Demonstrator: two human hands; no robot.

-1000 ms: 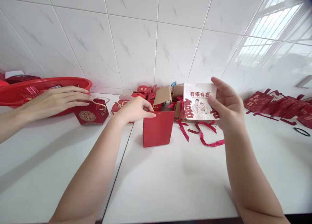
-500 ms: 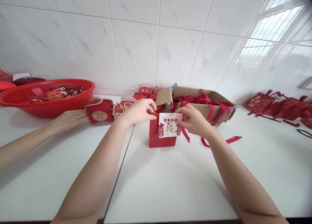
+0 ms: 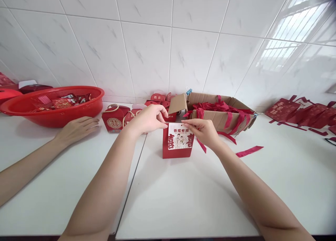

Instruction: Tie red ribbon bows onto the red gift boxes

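A red gift box (image 3: 176,154) stands upright on the table in front of me. Against its front lies a white printed card (image 3: 181,137) with a small hole at the top, red characters and a drawn couple. The fingers of my left hand (image 3: 151,118) pinch the box's top left edge beside the card. With thumb and forefinger closed, my right hand (image 3: 201,128) grips the card's upper right edge. The far side of the box is hidden, so what the left fingertips hold behind it cannot be seen.
A carton (image 3: 212,115) of red ribbons stands behind, with a loose ribbon (image 3: 249,151) to its right. At left, another person's hand (image 3: 77,129) rests near a red basket (image 3: 54,117) of sweets and rope-handled boxes (image 3: 114,119). Red bags (image 3: 282,110) lie far right.
The card has shifted slightly left and down across the box front, my right hand moving with it. The other person's hand has drawn back from the rope-handled box.
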